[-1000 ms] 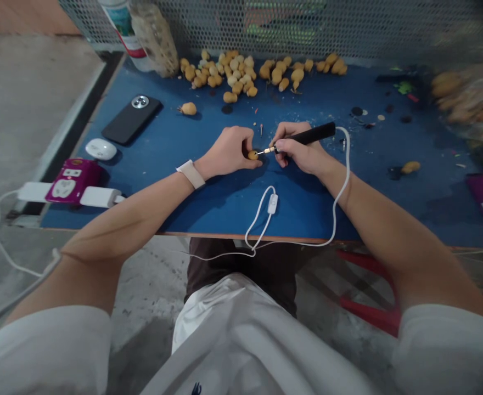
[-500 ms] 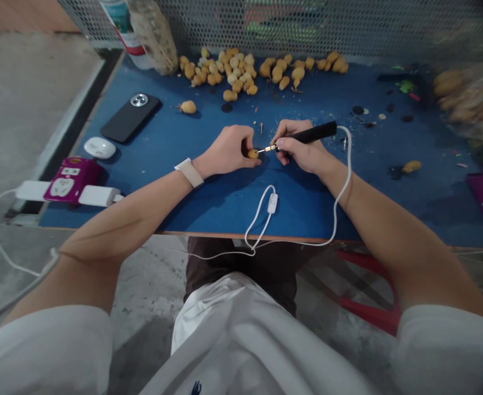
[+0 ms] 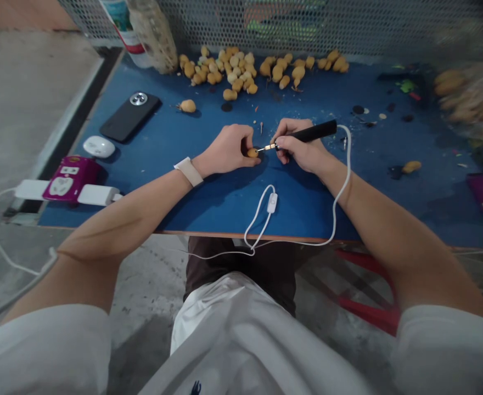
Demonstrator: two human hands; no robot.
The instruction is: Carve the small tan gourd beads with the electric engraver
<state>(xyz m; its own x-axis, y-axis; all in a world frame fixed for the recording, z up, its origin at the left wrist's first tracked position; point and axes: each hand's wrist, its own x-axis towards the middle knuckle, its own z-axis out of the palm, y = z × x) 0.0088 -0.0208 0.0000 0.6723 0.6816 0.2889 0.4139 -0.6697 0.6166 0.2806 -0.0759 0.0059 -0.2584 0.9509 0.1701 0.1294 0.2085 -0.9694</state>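
Note:
My left hand (image 3: 231, 147) is closed on a small tan gourd (image 3: 252, 153) just above the blue table, its thumb and fingers on either side. My right hand (image 3: 301, 145) grips a black pen-shaped electric tool (image 3: 313, 133) like a pencil. A thin metal tip on the tool points left and meets the gourd at a dark spot; how deep it goes I cannot tell. From the tool's back end a white cord (image 3: 349, 164) loops down to an inline switch (image 3: 272, 203) near the table's front edge.
Many small gourds (image 3: 237, 68) lie along the back by a perforated metal panel (image 3: 208, 27). At left are a phone (image 3: 130, 118), a white case (image 3: 99, 146) and a purple power socket (image 3: 66, 178). Another gourd (image 3: 411, 167) and dark scraps lie right. A bottle (image 3: 153, 35) stands back left.
Both hands, the gourd and the tool keep practically the same positions. The whole view has shifted very slightly.

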